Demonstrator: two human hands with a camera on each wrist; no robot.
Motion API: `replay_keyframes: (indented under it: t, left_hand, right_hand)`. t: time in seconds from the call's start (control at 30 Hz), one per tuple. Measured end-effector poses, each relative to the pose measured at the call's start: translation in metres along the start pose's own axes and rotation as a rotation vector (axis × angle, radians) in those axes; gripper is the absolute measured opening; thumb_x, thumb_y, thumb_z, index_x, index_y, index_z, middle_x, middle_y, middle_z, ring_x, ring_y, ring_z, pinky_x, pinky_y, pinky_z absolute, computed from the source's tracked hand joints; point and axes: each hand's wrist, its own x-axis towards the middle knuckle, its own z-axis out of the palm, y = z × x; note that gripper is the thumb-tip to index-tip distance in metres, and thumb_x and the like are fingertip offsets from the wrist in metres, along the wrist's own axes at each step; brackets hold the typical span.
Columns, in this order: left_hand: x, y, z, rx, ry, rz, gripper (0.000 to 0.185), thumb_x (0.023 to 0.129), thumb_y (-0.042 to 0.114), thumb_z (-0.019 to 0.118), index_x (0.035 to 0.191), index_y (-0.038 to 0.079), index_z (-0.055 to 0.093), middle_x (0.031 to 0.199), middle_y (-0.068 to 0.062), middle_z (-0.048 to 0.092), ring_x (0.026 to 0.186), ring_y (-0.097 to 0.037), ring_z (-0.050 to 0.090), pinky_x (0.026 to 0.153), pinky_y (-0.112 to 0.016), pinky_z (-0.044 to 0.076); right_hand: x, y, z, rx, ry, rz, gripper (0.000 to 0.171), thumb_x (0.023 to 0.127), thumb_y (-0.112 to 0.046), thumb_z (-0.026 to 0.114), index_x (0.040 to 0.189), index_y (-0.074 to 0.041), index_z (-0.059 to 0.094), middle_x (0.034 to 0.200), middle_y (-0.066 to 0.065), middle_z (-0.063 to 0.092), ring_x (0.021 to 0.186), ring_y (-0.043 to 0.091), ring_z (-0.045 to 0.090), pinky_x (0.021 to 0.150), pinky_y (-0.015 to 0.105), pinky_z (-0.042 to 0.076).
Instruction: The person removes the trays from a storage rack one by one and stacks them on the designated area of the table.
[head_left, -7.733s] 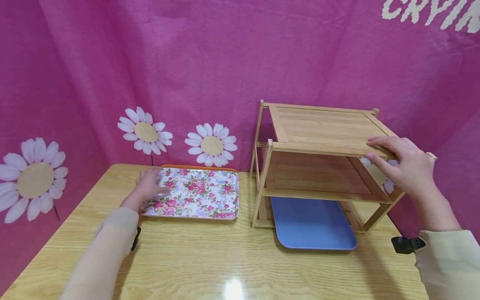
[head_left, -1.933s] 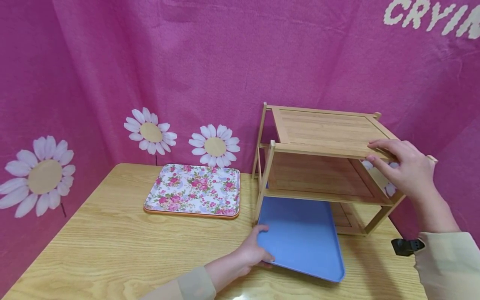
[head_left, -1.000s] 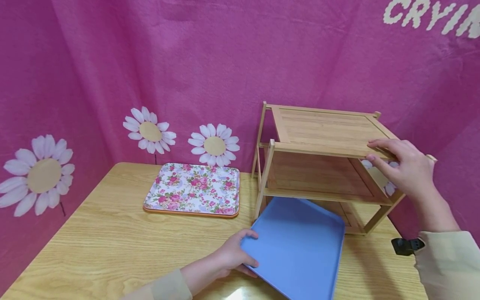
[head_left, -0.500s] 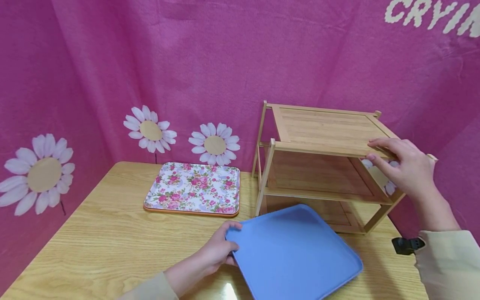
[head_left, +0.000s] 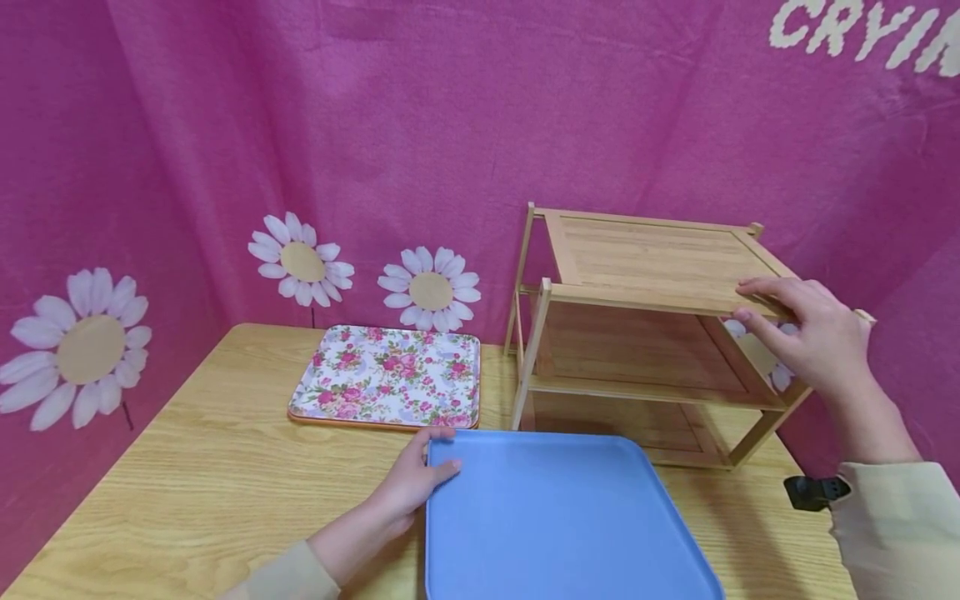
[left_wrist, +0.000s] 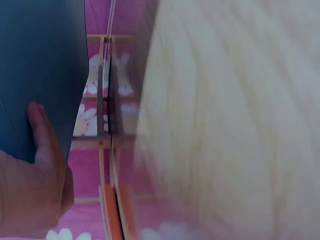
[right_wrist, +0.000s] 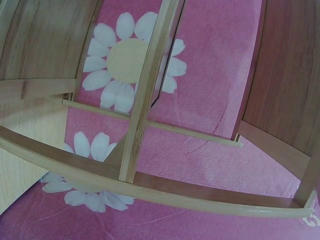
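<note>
My left hand (head_left: pixel 405 483) grips a blue rectangular tray (head_left: pixel 555 517) by its left edge, near the far left corner, thumb on the upper face. The near part of the tray is cut off by the bottom of the head view. In the left wrist view, the tray (left_wrist: pixel 42 65) is held above the table. My right hand (head_left: pixel 813 342) holds the front right edge of a wooden three-tier rack (head_left: pixel 645 296), its fingertips over the top board and its thumb at the front rail. The right wrist view shows the rack's side frame (right_wrist: pixel 135 110), not the hand.
A floral tray (head_left: pixel 397 379) lies on top of an orange tray (head_left: pixel 337 422), left of the rack. All stand on a wood-grain table (head_left: pixel 187 467). Behind hangs a pink cloth (head_left: pixel 405 125) with daisies.
My left hand earlier released the floral tray, then took the blue tray and drew it from the rack's lowest tier, toward me and left, turning it. My right hand stays put.
</note>
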Motion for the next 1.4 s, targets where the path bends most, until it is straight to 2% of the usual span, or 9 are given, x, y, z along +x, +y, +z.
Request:
replay_keyframes:
  t: [0.1,0.23,0.43,0.63,0.83,1.1,1.4]
  left_hand:
    - [0.002,0.003,-0.008,0.027,-0.048,-0.006,0.067,0.075,0.007,0.078,0.132,0.011,0.044,0.136,-0.025,0.042,0.119,-0.044,0.047,0.095,-0.057,0.042]
    - [0.005,0.011,-0.021,0.035,-0.112,-0.009,0.083,0.064,0.0,0.084,0.135,0.015,0.043,0.138,-0.023,0.039,0.12,-0.041,0.044,0.096,-0.057,0.041]
    - [0.01,0.02,-0.042,0.062,-0.146,-0.015,0.082,0.064,-0.002,0.084,0.134,0.018,0.044,0.142,-0.021,0.036,0.127,-0.042,0.038,0.098,-0.059,0.038]
    - [0.012,0.028,-0.066,0.102,-0.2,-0.015,0.078,0.067,0.003,0.083,0.133,0.018,0.043,0.142,-0.022,0.033,0.127,-0.043,0.037,0.095,-0.06,0.04]
    - [0.01,0.034,-0.089,0.161,-0.218,-0.019,0.079,0.069,0.009,0.084,0.134,0.018,0.042,0.144,-0.022,0.029,0.124,-0.043,0.039,0.09,-0.06,0.043]
    - [0.005,0.041,-0.115,0.123,-0.285,0.014,0.082,0.071,0.006,0.081,0.139,0.013,0.036,0.144,-0.024,0.026,0.122,-0.041,0.042,0.088,-0.054,0.048]
    - [0.001,0.046,-0.152,0.157,-0.311,0.024,0.083,0.074,0.009,0.079,0.141,0.013,0.03,0.142,-0.026,0.026,0.116,-0.04,0.046,0.084,-0.054,0.051]
  right_hand:
    - [0.0,0.0,0.001,-0.004,0.001,-0.002,0.031,0.08,-0.031,0.073,0.108,-0.018,0.069,0.108,-0.053,0.039,0.084,-0.02,0.032,0.059,0.016,0.024]
    - [0.0,0.0,0.001,-0.012,0.008,-0.006,0.03,0.08,-0.031,0.073,0.107,-0.018,0.069,0.107,-0.053,0.039,0.084,-0.02,0.032,0.059,0.015,0.024]
    - [0.0,0.0,0.001,-0.01,0.003,-0.004,0.03,0.08,-0.03,0.074,0.107,-0.018,0.069,0.107,-0.053,0.039,0.084,-0.021,0.032,0.059,0.015,0.024]
    - [0.0,0.001,0.001,-0.003,-0.006,-0.007,0.03,0.081,-0.03,0.074,0.108,-0.018,0.069,0.11,-0.052,0.039,0.086,-0.021,0.033,0.06,0.014,0.025]
    - [0.0,0.001,0.001,-0.007,0.001,-0.012,0.03,0.08,-0.029,0.074,0.108,-0.019,0.069,0.11,-0.051,0.04,0.084,-0.02,0.033,0.059,0.015,0.025]
    - [-0.002,0.001,0.001,-0.01,0.004,-0.005,0.031,0.079,-0.03,0.075,0.108,-0.02,0.069,0.108,-0.051,0.04,0.084,-0.019,0.033,0.059,0.015,0.024]
    - [-0.001,0.001,0.0,-0.002,0.001,-0.016,0.03,0.08,-0.029,0.074,0.108,-0.017,0.069,0.11,-0.051,0.04,0.084,-0.018,0.033,0.06,0.016,0.025]
